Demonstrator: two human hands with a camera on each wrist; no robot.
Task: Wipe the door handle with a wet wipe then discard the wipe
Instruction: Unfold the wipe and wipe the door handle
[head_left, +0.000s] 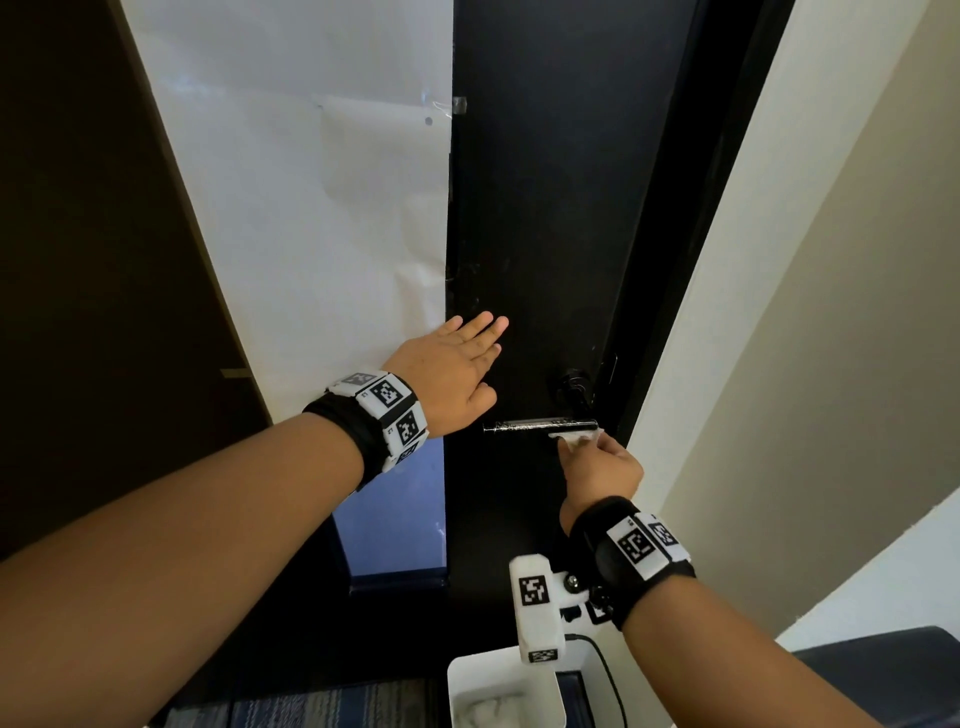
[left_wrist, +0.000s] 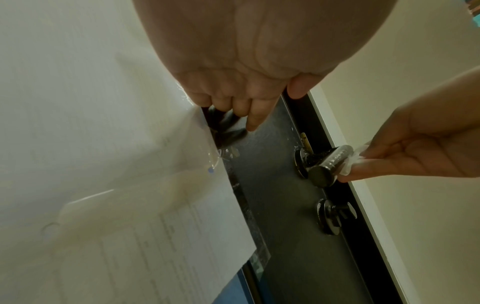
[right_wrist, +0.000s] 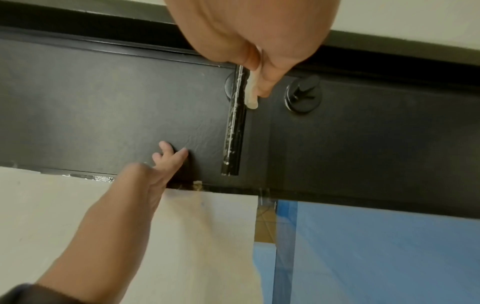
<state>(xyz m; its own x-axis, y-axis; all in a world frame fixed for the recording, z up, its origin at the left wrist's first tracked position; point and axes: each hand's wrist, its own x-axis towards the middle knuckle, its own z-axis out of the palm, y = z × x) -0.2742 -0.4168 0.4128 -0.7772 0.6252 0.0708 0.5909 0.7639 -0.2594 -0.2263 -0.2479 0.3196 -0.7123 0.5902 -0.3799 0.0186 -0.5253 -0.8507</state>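
Here our right hand (head_left: 602, 470) pinches the wet wipe (head_left: 574, 440) against the underside of the door handle (head_left: 540, 426), near its pivot end. Our left hand (head_left: 452, 371) lies flat, fingers straight, on the black door (head_left: 545, 208). The handle's long axis runs level, its free end pointing toward our left hand. A thumb-turn lock (head_left: 571, 387) sits just above; a white bin (head_left: 506, 696) stands below, white sheets (head_left: 311, 208) taped beside.
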